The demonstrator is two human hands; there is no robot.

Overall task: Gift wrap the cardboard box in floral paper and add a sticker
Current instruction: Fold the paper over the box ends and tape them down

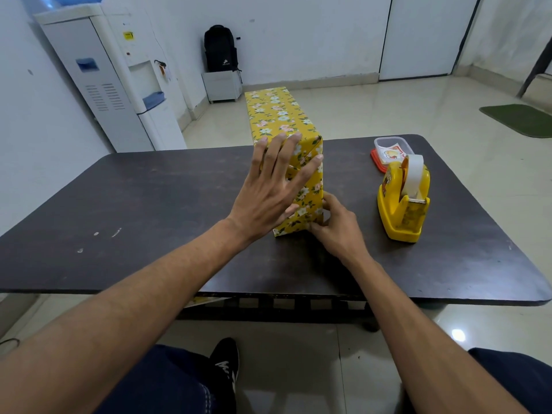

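Left hand (268, 189): spread flat, fingers straight, pressed against the near end face of the long rectangular box wrapped in yellow floral paper (277, 115). Right hand (337, 228): fingers curled, pinching the folded paper flap (297, 221) at the lower right corner of that face. The box lies lengthwise on the dark rectangular tabletop (149, 204), running away from the person. A yellow plastic tape dispenser (403, 201) stands near the right hand, with a clear plastic container of stickers (391, 147) behind it.

The floral paper (279, 115) looks smooth, faintly glossy; table (149, 189) dark, matt, scuffed; tape dispenser (401, 218) glossy yellow plastic.
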